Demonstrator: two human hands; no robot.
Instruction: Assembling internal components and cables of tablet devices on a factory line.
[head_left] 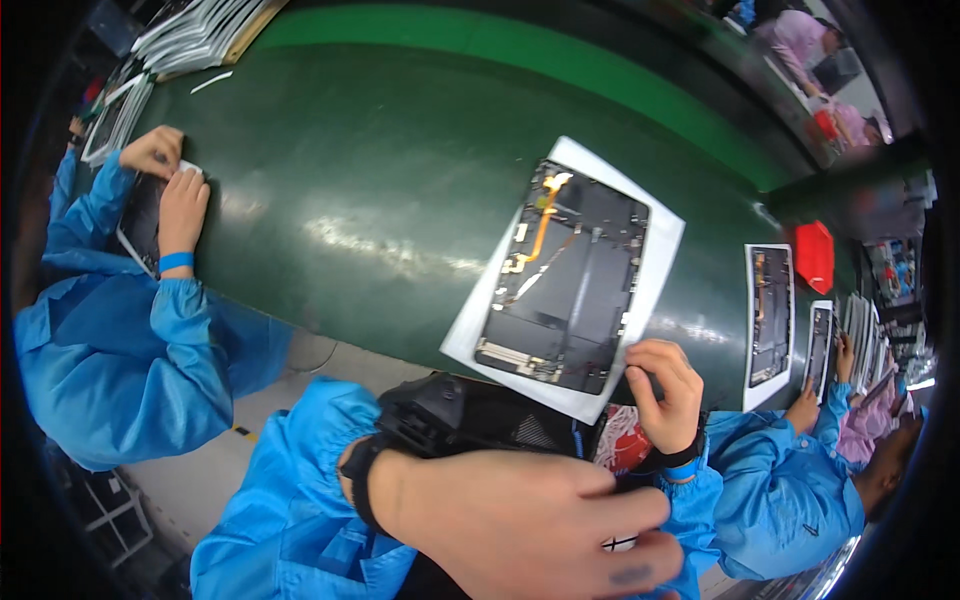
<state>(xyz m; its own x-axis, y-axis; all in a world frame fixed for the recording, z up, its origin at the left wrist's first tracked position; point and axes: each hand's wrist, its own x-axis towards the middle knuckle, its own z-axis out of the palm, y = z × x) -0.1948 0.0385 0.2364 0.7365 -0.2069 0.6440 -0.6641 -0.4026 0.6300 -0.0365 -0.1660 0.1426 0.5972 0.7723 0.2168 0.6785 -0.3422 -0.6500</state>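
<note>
1. The tablet casing (565, 285) lies open side up at the near edge of the green table (375, 150), presumably so its parts stay reachable.
2. Under it I see a white sheet (662, 245), likely there against scratches.
3. My right hand (670, 402) curls thumb and forefinger beside the near right corner (from this far off, I can't tell whether they grip).
4. My left hand (530, 525), nearer, is half-curled, palm hidden; I can't tell what it holds.
</note>
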